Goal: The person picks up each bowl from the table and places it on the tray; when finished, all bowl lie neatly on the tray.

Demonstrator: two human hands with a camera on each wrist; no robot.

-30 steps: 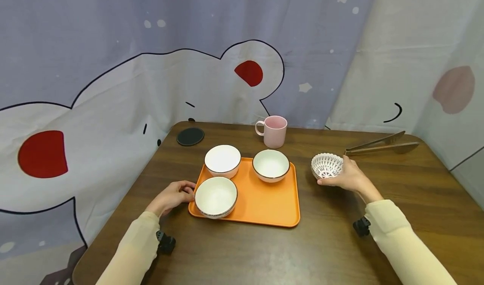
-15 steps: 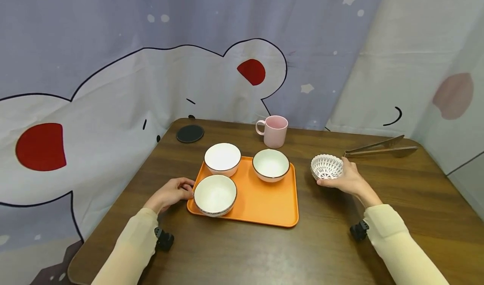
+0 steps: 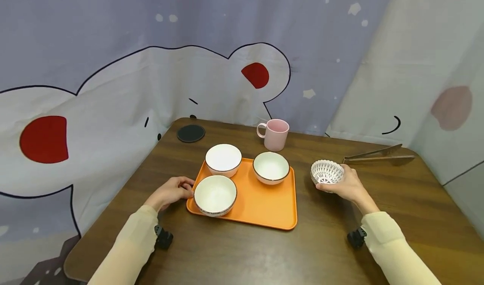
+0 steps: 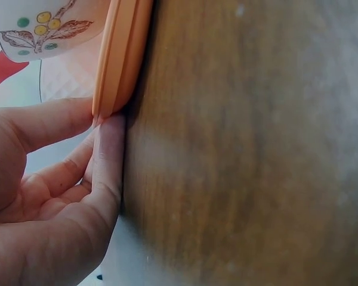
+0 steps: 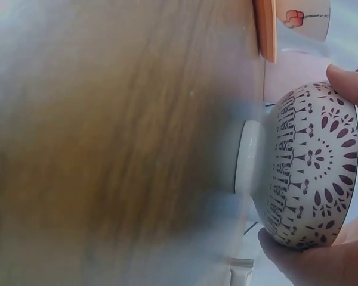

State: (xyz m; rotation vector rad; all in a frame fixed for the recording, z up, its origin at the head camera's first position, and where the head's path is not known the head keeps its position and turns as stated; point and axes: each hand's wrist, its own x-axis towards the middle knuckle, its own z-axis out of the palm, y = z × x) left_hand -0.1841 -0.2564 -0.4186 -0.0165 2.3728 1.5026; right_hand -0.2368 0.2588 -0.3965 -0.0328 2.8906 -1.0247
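Note:
My left hand pinches the left edge of an orange tray; in the left wrist view the thumb lies against the rim and fingers reach its underside. On the tray stand three white bowls with dark rims: a front-left bowl, a back-left bowl and a back-right bowl. To the right of the tray, my right hand grips a small white bowl with a dark petal pattern by its side, thumb and fingers around it. Its foot is close to the tabletop in the right wrist view.
Behind the tray stands a pink mug, handle to the left. A dark round coaster lies at the back left of the wooden table. Metal tongs lie at the back right, beyond my right hand. A patterned curtain hangs behind.
The head view has shifted slightly. Both hands keep their holds, the left on the tray's edge and the right on the patterned bowl, with hardly any movement.

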